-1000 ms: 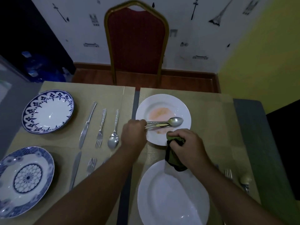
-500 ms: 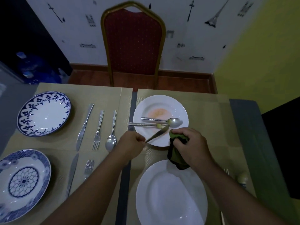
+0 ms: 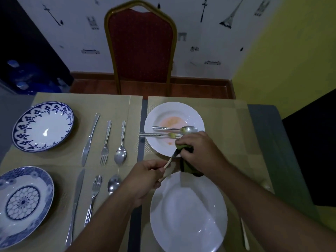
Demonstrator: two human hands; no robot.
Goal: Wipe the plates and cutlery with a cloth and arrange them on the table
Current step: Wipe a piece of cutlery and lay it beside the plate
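Note:
My left hand [image 3: 145, 176] grips the handle of a knife [image 3: 171, 159] whose blade points up and right. My right hand [image 3: 199, 150] holds a dark green cloth [image 3: 189, 166] wrapped round the blade's tip. Behind them stands a white plate [image 3: 195, 116] with an orange smear; a spoon [image 3: 174, 128] and a fork [image 3: 160, 134] lie across it. A clean white oval plate [image 3: 189, 213] sits nearest me.
On the left placemats stand two blue-patterned plates [image 3: 43, 126] [image 3: 23, 202], each with a knife [image 3: 90, 139], a fork [image 3: 106, 142] and a spoon [image 3: 121, 142] beside it. A red chair [image 3: 141, 44] faces the far edge. More cutlery [image 3: 244, 235] lies right of the oval plate.
My left hand lifted the knife off the smeared plate and drew it toward me, leaving the spoon and fork. My right hand brought the cloth onto the blade.

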